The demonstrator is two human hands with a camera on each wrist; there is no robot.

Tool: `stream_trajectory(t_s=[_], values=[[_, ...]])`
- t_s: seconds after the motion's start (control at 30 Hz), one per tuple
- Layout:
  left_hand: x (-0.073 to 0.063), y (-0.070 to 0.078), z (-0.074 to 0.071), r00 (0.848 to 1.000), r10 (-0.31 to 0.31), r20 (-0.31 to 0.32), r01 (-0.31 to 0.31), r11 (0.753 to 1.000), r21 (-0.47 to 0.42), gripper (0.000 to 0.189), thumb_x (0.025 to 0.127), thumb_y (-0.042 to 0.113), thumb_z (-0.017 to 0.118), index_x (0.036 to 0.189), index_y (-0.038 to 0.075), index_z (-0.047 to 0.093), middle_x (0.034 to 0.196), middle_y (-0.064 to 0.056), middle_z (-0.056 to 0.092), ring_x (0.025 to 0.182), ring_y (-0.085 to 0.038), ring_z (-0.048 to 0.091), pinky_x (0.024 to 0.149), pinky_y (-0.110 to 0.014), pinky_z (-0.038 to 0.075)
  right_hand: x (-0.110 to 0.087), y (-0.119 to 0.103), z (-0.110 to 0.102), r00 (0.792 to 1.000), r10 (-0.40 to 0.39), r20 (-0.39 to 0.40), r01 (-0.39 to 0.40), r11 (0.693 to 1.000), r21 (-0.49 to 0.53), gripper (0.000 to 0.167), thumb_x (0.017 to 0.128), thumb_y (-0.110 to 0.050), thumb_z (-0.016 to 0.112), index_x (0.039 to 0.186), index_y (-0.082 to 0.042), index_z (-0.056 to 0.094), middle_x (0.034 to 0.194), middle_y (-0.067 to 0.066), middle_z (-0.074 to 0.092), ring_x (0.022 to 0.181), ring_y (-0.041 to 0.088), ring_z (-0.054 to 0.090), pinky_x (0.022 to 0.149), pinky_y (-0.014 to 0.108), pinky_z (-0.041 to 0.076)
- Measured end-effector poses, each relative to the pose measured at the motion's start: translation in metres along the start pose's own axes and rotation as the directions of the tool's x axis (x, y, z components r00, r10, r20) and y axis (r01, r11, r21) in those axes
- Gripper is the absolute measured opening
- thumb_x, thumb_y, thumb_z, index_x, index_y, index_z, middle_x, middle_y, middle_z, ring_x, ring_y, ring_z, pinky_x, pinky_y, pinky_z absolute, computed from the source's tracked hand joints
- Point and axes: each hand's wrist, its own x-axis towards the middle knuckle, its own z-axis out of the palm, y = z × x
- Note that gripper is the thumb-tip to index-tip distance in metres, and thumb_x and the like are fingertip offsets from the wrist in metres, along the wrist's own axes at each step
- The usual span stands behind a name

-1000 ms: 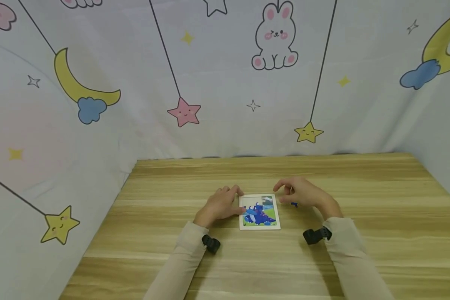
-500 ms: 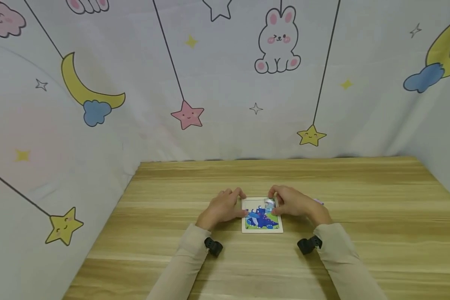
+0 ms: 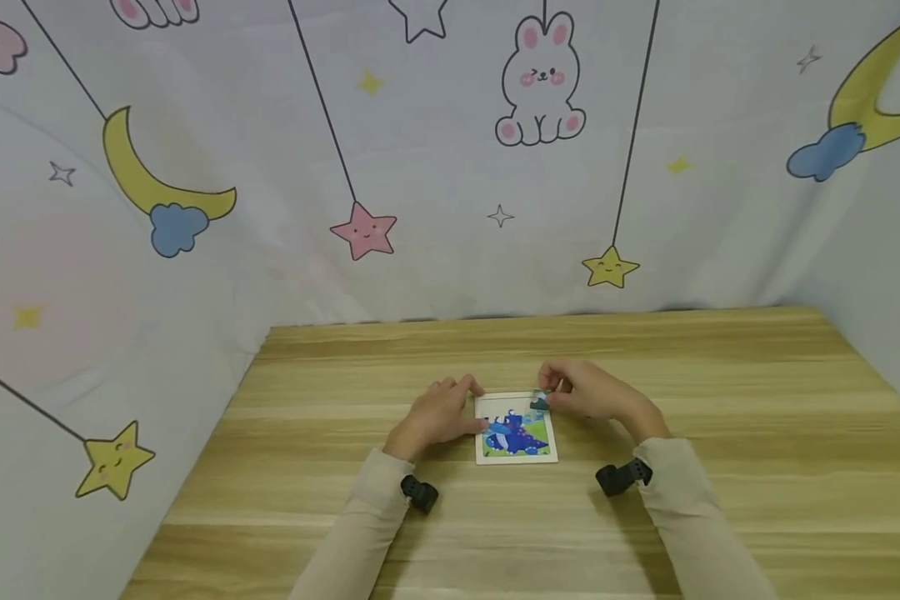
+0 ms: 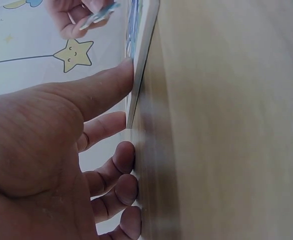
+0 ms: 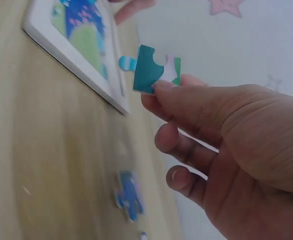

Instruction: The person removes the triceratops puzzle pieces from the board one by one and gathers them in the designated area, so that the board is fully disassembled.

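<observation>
A white-framed jigsaw puzzle (image 3: 517,459) with a blue dinosaur picture lies flat on the table; bare backing shows along its upper part. My left hand (image 3: 437,419) steadies its left side. In the left wrist view, that thumb presses on the frame, the index finger touches its corner, and the other fingertips rest on the table. My right hand (image 3: 596,393) pinches a teal, white and green puzzle piece (image 5: 146,69) between thumb and index finger, raised over the puzzle's upper right corner. The right wrist view shows its remaining fingers loosely curled.
A loose blue puzzle piece (image 5: 129,195) lies on the table to the right of the puzzle, with a sliver of another at the view's bottom edge. The wooden table (image 3: 330,350) ends at a white patterned cloth (image 3: 435,275) behind.
My right hand came leftward to the puzzle's upper right corner and took hold of the piece there. The piece is now lifted and turned. My left hand stayed on the frame.
</observation>
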Motion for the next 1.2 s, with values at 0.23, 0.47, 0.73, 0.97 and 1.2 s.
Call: stream_trajectory(t_s=[0.23, 0.47, 0.73, 0.97, 1.2], values=[[-0.002, -0.003, 0.001, 1.000, 0.001, -0.005, -0.001, 1.000, -0.007, 0.047, 0.091, 0.037, 0.074, 0.129, 0.016, 0.056, 0.116, -0.013, 0.058, 0.105, -0.031, 0.052, 0.087, -0.048, 0.045, -0.020, 0.017, -0.027, 0.998, 0.031, -0.062, -0.028, 0.998, 0.051, 0.009, 0.098, -0.008, 0.064, 0.106, -0.005, 0.062, 0.095, 0.006, 0.064, 0.083, 0.020, 0.060, 0.067, 0.034, 0.050], [-0.003, -0.004, 0.000, 1.000, -0.007, -0.004, 0.007, 1.000, -0.003, 0.048, 0.091, 0.038, 0.074, 0.130, 0.016, 0.056, 0.110, -0.009, 0.057, 0.100, -0.027, 0.050, 0.085, -0.046, 0.045, -0.041, 0.034, -0.048, 0.993, 0.044, -0.114, -0.039, 0.998, 0.048, 0.013, 0.099, -0.009, 0.063, 0.109, -0.001, 0.064, 0.099, 0.008, 0.064, 0.088, 0.021, 0.059, 0.071, 0.032, 0.050], [-0.003, -0.006, -0.001, 1.000, -0.005, -0.006, 0.005, 1.000, 0.003, 0.048, 0.091, 0.038, 0.074, 0.130, 0.016, 0.056, 0.107, -0.008, 0.057, 0.098, -0.026, 0.050, 0.084, -0.045, 0.045, -0.060, 0.051, -0.062, 0.984, 0.111, -0.139, -0.110, 0.994, 0.018, 0.010, 0.097, -0.005, 0.064, 0.105, 0.000, 0.064, 0.094, 0.007, 0.063, 0.087, 0.021, 0.057, 0.072, 0.030, 0.048], [-0.004, -0.006, -0.001, 1.000, -0.005, -0.007, 0.005, 1.000, 0.001, 0.048, 0.091, 0.038, 0.074, 0.130, 0.016, 0.056, 0.104, -0.007, 0.056, 0.096, -0.025, 0.049, 0.083, -0.044, 0.044, -0.072, 0.066, -0.067, 0.983, 0.150, -0.107, -0.150, 0.989, 0.007, 0.008, 0.095, -0.002, 0.063, 0.101, 0.002, 0.065, 0.089, 0.006, 0.062, 0.082, 0.018, 0.054, 0.070, 0.029, 0.045], [-0.001, -0.003, 0.000, 1.000, 0.013, -0.003, -0.013, 1.000, -0.002, 0.049, 0.091, 0.039, 0.074, 0.131, 0.015, 0.056, 0.107, -0.007, 0.057, 0.098, -0.025, 0.050, 0.083, -0.044, 0.044, -0.085, 0.077, -0.072, 0.984, 0.158, -0.083, -0.158, 0.987, 0.011, 0.010, 0.093, 0.000, 0.064, 0.100, 0.007, 0.065, 0.087, 0.005, 0.064, 0.077, 0.011, 0.053, 0.069, 0.026, 0.044]])
